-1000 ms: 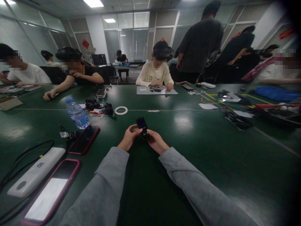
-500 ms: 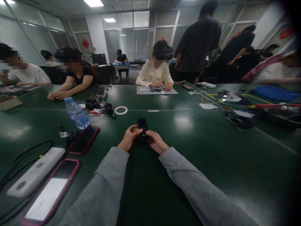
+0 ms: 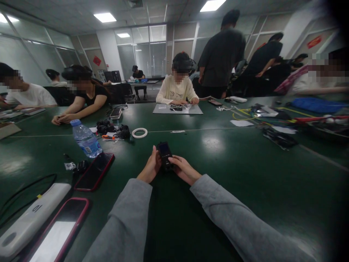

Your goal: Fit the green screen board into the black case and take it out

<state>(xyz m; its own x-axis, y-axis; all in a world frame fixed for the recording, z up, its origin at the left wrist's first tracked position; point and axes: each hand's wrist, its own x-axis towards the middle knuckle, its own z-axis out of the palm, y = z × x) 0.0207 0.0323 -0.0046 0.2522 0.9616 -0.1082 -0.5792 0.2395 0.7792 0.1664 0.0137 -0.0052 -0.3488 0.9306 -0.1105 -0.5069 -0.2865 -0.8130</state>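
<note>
A small black handheld device (image 3: 165,151) with a dark screen on its upper half and small markings below stands between my hands, tilted back over the table. My left hand (image 3: 150,165) grips its left edge, the thumb pointing up along that side. On the other side, my right hand (image 3: 184,168) holds the lower right part, its thumb resting on the front below the screen. The fingers behind the device are hidden.
Left of me on the green table (image 3: 131,154) are a water bottle (image 3: 86,140), a red-edged phone (image 3: 95,171), a pink-cased phone (image 3: 58,233) and a white numbered device (image 3: 35,218). A tape roll (image 3: 139,133) lies ahead. Across the table, a person (image 3: 178,85) works at a grey board.
My left thumb has moved off the front of the device to its left edge. The right thumb stays on the front. My view has tilted up slightly.
</note>
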